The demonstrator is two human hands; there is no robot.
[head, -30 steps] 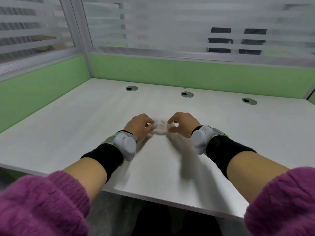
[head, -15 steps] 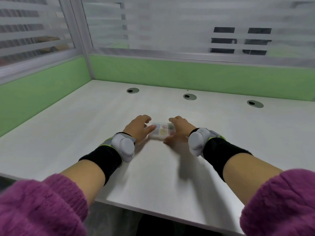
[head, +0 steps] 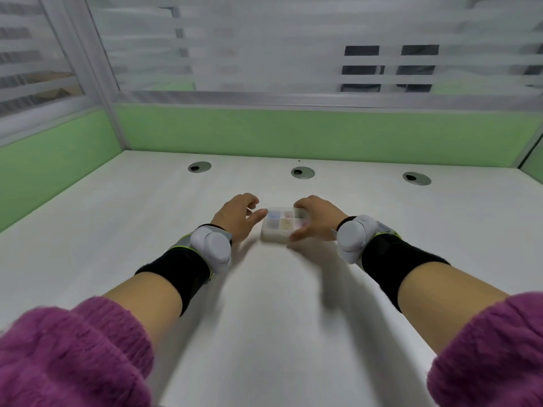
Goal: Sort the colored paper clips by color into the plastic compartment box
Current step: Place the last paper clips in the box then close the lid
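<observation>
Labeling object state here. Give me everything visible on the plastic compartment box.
The plastic compartment box is a small, translucent whitish rectangle lying flat on the white desk, divided into compartments. Faint colours show inside: bluish at far left, red clips beside it, yellowish nearer. Motion blur hides whether a lid covers it. The right hand wraps its right end, thumb at the near edge. The left hand is open beside the left end; contact is unclear.

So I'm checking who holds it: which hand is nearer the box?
Right. The right hand grips the box at its right end; the left hand sits just off its left end, thumb nearly touching.
</observation>
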